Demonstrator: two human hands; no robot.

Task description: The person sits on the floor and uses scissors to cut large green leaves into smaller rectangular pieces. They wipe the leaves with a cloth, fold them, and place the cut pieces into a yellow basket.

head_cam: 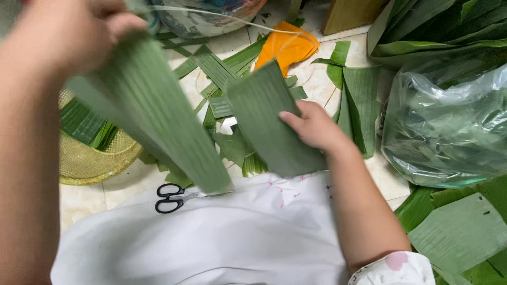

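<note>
The long leaf strip hangs from the left hand, whose fingers are closed on its top end near the upper left, while the shorter leaf piece rests under the right hand, fingers pressed flat against its right edge above the lap. To handle these well, it seems wise to pinch along the ribs, not across them, since such leaves likely tear easily along the grain, and to keep both pieces clear of each other. Both are matte green, thin and finely ribbed lengthwise, with straight cut edges. Below them black-handled scissors lie on the tiled floor against the white garment. Leaf scraps litter the tiles, a yellow woven basket holds more strips, and a clear plastic bag of leaves sits at the right, near an orange cloth.
</note>
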